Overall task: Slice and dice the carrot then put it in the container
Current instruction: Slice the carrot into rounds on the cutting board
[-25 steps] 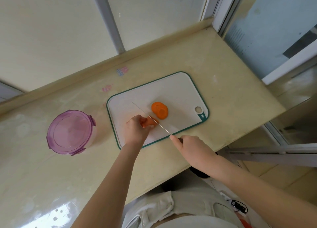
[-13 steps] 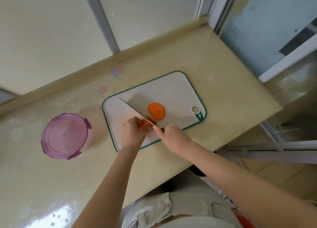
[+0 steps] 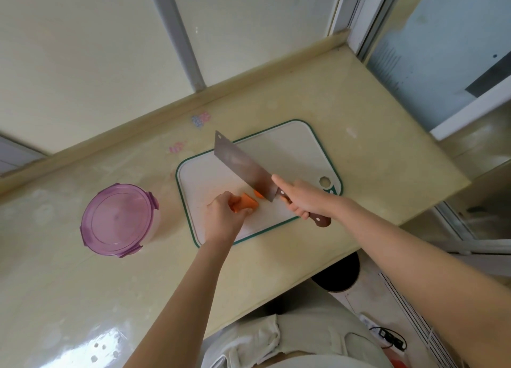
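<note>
Orange carrot stub (image 3: 244,204) lies mid-board on the white cutting board (image 3: 290,146), pinched by the left hand (image 3: 224,218) right up near its cut face. The cleaver (image 3: 240,165), gripped at the handle by the right hand (image 3: 304,199), could nick that hand, or the short stub could roll under it. Half a second ago the cleaver stood edge-on against the carrot; now it tilts flat-side up, hiding most of the slices (image 3: 258,194).

beige counter (image 3: 373,160) | pink stickers (image 3: 201,119) near its back edge | dark round object (image 3: 336,273) below
</note>
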The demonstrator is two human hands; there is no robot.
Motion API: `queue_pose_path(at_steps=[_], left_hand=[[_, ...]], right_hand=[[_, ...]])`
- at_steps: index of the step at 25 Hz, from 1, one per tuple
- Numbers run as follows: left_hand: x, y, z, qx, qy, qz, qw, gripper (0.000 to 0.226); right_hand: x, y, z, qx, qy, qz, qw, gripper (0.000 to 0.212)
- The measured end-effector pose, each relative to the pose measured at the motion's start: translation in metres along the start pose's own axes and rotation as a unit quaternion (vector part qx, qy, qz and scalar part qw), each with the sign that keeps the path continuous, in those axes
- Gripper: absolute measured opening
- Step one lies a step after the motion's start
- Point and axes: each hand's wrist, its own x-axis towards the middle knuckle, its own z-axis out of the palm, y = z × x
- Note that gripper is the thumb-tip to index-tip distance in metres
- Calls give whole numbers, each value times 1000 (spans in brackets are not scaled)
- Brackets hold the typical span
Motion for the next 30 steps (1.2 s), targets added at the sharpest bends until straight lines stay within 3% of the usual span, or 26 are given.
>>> queue_pose_path(at_steps=[4,9,30], left_hand=[[1,-2,2,-9,2,-2,1000,26],[0,-3,2,-16,5,0,1000,25],[0,0,2,-8,14,-10,1000,27]], right_hand=[[-13,-7,1,43,35,-22,998,55],[-41,-5,17,-4,77,-55,996,55],[-55,9,52,-189,105,-53,975,56]])
